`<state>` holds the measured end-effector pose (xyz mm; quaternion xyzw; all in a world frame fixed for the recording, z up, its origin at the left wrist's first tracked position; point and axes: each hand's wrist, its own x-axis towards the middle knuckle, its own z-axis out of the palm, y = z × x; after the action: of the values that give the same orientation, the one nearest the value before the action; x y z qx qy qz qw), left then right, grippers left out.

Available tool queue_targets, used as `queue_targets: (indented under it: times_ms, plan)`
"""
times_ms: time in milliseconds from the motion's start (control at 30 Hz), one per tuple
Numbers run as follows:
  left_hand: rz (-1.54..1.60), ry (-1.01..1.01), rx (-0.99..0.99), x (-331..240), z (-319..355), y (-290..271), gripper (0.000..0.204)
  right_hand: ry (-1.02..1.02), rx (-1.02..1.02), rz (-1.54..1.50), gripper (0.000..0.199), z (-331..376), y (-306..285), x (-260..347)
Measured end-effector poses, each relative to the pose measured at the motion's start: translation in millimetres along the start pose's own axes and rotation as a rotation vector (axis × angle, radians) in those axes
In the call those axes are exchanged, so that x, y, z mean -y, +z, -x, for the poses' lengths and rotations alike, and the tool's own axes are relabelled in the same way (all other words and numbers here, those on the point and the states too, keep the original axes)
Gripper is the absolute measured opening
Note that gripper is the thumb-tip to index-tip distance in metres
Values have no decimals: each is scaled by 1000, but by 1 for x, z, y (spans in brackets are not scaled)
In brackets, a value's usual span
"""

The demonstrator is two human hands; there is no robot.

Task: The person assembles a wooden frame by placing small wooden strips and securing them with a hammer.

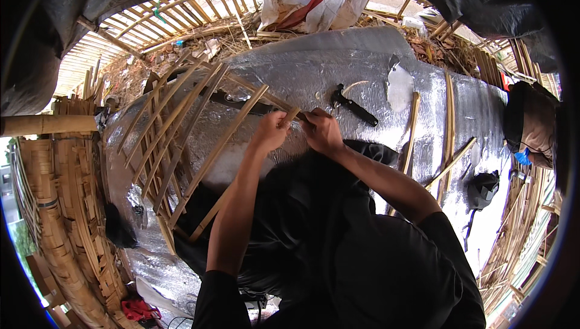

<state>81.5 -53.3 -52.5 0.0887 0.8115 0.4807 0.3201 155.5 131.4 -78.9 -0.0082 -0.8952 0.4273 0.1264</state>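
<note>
A lattice of split bamboo strips (pixel 175 120) spreads from my lap out to the left, its pieces crossing one another. One long strip (pixel 257 90) of it runs along the far side toward my hands. My left hand (pixel 272 131) is closed, pinching the end of a short bamboo piece (pixel 293 113). Just right of it, my right hand (pixel 323 131) is closed round the near end of the long strip; its fingertips are partly hidden. Beneath the lattice lies a dark, flat blade-like tool (pixel 238 103). A hammer (pixel 355 106) with a black handle rests beyond my right hand.
Silvery foil matting (pixel 290 63) covers the ground. Loose bamboo strips (pixel 449 129) lie at right, near a black bag (pixel 483 190). Bundled bamboo (pixel 63 208) stands at left. White sacks (pixel 320 6) and a slatted bamboo fence (pixel 181 12) are at the far side.
</note>
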Motion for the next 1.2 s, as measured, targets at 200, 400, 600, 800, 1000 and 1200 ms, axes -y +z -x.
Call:
queue_targets:
  times_ms: [200, 400, 600, 800, 1000, 1200]
  plan:
    - [22, -16, -36, -11, 7, 1, 31, -5, 1, -27, 23, 0, 2, -3]
    - [70, 15, 1, -12, 8, 1, 41, 33, 30, -50, 21, -1, -2, 6]
    - [195, -156, 167, -31, 5, -9, 48, 14, 25, -48, 19, -3, -4, 3]
    - [193, -155, 72, -34, 9, -7, 44, 95, 71, -82, 23, -5, -4, 6]
    - [218, -254, -77, -26, 8, -4, 32, 277, 104, -9, 42, -13, -5, 16]
    - [390, -272, 41, -19, 6, -14, 16, 263, 110, -45, 34, -11, -5, 17]
